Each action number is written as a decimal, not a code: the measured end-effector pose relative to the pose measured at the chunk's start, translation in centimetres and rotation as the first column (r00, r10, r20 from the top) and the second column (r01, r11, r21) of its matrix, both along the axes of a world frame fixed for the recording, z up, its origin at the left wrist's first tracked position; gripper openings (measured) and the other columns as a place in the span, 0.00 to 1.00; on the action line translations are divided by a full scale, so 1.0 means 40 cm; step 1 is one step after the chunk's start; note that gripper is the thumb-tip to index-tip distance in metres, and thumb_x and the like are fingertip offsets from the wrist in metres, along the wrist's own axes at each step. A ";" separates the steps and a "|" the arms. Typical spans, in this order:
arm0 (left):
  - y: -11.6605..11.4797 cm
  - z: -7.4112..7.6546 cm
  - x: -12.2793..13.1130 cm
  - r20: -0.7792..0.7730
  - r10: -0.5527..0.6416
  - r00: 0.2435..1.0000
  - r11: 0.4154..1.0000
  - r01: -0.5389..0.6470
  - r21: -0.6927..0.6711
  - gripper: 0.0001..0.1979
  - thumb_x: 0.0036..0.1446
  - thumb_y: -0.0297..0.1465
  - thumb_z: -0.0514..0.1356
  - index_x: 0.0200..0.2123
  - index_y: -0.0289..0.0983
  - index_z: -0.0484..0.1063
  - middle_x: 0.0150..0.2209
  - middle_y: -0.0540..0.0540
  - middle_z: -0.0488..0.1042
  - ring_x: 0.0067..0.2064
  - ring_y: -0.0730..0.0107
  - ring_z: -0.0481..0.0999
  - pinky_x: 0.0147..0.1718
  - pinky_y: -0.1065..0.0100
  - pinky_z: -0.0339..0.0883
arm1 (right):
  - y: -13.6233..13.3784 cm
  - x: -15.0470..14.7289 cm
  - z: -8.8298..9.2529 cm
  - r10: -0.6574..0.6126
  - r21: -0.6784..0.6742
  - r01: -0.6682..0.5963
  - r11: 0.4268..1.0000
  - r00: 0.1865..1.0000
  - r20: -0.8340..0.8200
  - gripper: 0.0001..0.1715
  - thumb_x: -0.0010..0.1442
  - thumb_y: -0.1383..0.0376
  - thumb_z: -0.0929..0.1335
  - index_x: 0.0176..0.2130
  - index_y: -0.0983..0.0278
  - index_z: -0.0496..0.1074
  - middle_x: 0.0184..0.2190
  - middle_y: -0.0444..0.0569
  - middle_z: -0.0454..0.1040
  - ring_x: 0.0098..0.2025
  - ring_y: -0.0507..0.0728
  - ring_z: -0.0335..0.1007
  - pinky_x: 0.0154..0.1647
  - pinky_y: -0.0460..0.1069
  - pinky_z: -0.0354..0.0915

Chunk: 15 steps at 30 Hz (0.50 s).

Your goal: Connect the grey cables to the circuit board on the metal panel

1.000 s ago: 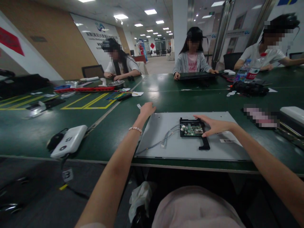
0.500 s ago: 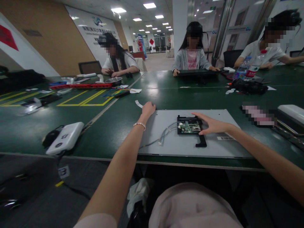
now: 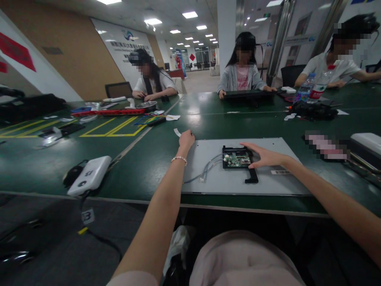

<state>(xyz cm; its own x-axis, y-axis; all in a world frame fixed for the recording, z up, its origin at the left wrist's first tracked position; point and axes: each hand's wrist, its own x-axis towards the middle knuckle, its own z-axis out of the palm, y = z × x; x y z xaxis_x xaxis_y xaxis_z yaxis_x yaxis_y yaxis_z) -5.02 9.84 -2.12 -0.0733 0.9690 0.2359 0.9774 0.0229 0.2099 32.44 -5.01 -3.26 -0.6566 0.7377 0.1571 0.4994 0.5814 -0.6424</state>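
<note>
A grey metal panel (image 3: 235, 178) lies flat on the green table (image 3: 143, 159) in front of me. On it sits a black frame with a green circuit board (image 3: 237, 159) and loose thin wires (image 3: 205, 171) trailing left. My left hand (image 3: 186, 140) grips the panel's far left corner, fingers curled over the edge. My right hand (image 3: 263, 156) rests flat with fingers spread against the right side of the circuit board.
A white box-shaped device (image 3: 89, 175) with a black cable lies at the left near the table edge. A white device (image 3: 365, 145) and dark items sit at the right. Three people sit working across the table, with bottles (image 3: 311, 88) and a long red item (image 3: 110, 112) near them.
My left hand has closed onto the panel's far left corner. My right hand stays on the circuit board. The view shifted slightly.
</note>
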 end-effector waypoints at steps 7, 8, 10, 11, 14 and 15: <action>0.005 -0.005 -0.007 0.008 -0.017 1.000 0.999 0.016 0.052 0.22 0.59 0.22 0.48 0.52 0.35 0.73 0.52 0.37 0.75 0.55 0.59 0.72 0.51 0.64 0.64 | -0.004 -0.005 0.006 -0.012 0.001 0.012 1.000 1.000 0.008 0.58 0.52 0.45 0.72 0.70 0.54 0.44 0.70 0.52 0.47 0.70 0.67 0.44 0.69 0.64 0.45; 0.008 -0.007 -0.007 0.003 -0.010 1.000 0.999 0.010 0.053 0.22 0.59 0.22 0.48 0.52 0.36 0.73 0.52 0.36 0.75 0.54 0.59 0.73 0.50 0.64 0.65 | -0.003 -0.005 0.006 -0.009 0.004 0.009 1.000 1.000 0.009 0.58 0.52 0.45 0.72 0.70 0.54 0.44 0.70 0.52 0.47 0.70 0.68 0.44 0.69 0.65 0.44; 0.012 -0.011 -0.008 -0.010 0.003 1.000 0.998 -0.002 0.056 0.22 0.59 0.21 0.48 0.52 0.36 0.73 0.50 0.36 0.76 0.53 0.59 0.74 0.49 0.64 0.65 | -0.001 -0.006 0.006 0.003 0.010 -0.003 1.000 1.000 0.011 0.58 0.52 0.44 0.72 0.70 0.54 0.44 0.70 0.52 0.47 0.70 0.68 0.43 0.69 0.65 0.43; 0.014 -0.013 -0.008 -0.017 0.004 1.000 0.998 -0.002 0.062 0.22 0.59 0.21 0.48 0.51 0.36 0.73 0.50 0.35 0.76 0.52 0.58 0.75 0.48 0.64 0.66 | 0.000 -0.005 0.006 0.009 0.012 -0.009 1.000 1.000 0.012 0.58 0.52 0.43 0.71 0.70 0.54 0.45 0.70 0.51 0.47 0.70 0.68 0.42 0.69 0.65 0.42; 0.016 -0.018 -0.010 -0.024 -0.014 1.000 0.995 0.016 0.096 0.22 0.57 0.20 0.49 0.52 0.35 0.72 0.49 0.35 0.77 0.51 0.58 0.76 0.46 0.65 0.66 | 0.005 -0.002 0.004 0.021 0.013 -0.022 1.000 0.999 0.025 0.56 0.53 0.43 0.71 0.70 0.54 0.46 0.71 0.50 0.45 0.71 0.68 0.40 0.70 0.63 0.41; 0.016 -0.019 -0.011 -0.021 -0.019 1.000 0.994 0.021 0.104 0.22 0.57 0.19 0.50 0.52 0.36 0.72 0.48 0.36 0.77 0.51 0.59 0.76 0.46 0.66 0.66 | 0.006 -0.001 0.004 0.019 0.010 -0.020 1.000 0.999 0.032 0.56 0.53 0.43 0.71 0.70 0.53 0.47 0.71 0.49 0.44 0.71 0.67 0.39 0.70 0.63 0.41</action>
<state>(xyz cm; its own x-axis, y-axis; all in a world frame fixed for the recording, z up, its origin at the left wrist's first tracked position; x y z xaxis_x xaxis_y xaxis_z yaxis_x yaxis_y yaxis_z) -5.48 10.49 -2.88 -0.0485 0.9404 0.3367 0.9815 -0.0176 0.1907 32.41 -4.77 -3.12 -0.6758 0.7231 0.1431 0.5081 0.5976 -0.6202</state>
